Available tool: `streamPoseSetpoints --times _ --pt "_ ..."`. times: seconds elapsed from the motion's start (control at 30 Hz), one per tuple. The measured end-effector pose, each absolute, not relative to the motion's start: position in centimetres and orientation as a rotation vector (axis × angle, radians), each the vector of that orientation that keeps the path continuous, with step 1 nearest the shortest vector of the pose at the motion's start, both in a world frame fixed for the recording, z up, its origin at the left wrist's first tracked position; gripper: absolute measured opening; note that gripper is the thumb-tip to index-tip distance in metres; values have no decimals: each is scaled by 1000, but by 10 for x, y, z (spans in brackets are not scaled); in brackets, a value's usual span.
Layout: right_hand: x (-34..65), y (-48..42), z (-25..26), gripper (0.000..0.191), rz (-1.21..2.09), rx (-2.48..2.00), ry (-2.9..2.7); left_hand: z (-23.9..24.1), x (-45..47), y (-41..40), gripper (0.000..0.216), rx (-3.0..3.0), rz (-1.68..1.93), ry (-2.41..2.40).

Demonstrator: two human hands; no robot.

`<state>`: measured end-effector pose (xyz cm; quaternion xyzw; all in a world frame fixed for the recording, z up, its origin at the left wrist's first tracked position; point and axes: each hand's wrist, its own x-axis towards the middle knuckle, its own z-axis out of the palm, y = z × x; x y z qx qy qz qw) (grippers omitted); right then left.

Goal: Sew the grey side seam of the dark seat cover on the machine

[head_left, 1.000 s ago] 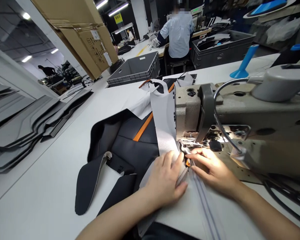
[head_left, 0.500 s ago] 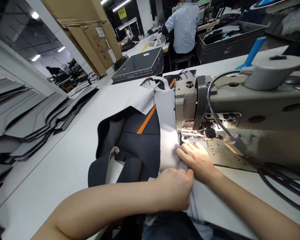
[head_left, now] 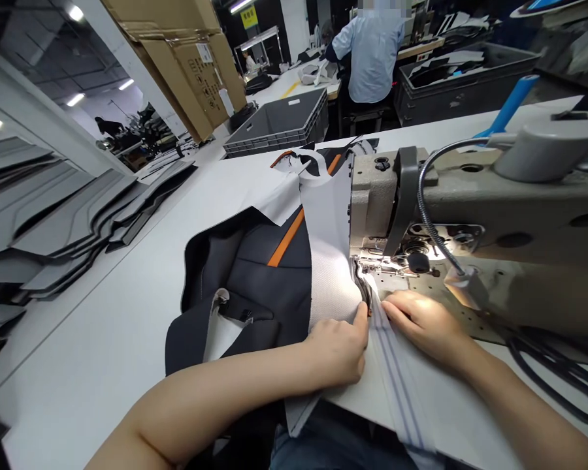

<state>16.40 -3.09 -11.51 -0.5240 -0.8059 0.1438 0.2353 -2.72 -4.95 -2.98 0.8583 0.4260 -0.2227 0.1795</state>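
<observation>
Pressing down on the white fabric [head_left: 333, 287], the left hand [head_left: 340, 349] is lying half-curled just in front of the sewing machine [head_left: 470, 222], its thumb stretched toward the machine's presser foot and touching the fold of the seam; the other fingers are tucked under, gripping nothing that can be seen. The right hand [head_left: 424, 323] is resting flat on the other side of the same seam, fingers loosely together and pointing at the foot, the lamp on the machine lighting its knuckles. Between the two hands a white strip with thin blue lines [head_left: 396, 391] is running from the foot back toward the person's lap, touching both hands' fingertips at its sides. Left of the machine, the fabric is joining a dark grey cover with an orange stripe [head_left: 255, 267], which is spreading over the white table [head_left: 102, 352]. Farther left of the machine, stacked grey panels [head_left: 63, 228] are lying along the table edge. Beyond the machine, a grey crate [head_left: 279, 124] is standing near cardboard boxes [head_left: 186, 59], and a person in a light blue shirt [head_left: 372, 55] is sitting with their back turned.
</observation>
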Motion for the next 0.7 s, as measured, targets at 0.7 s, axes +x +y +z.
streamPoseSetpoints --times 0.7 --pt "133 -29 -135 33 83 -1440 -1979 -37 -14 -35 71 2431 -539 1334"
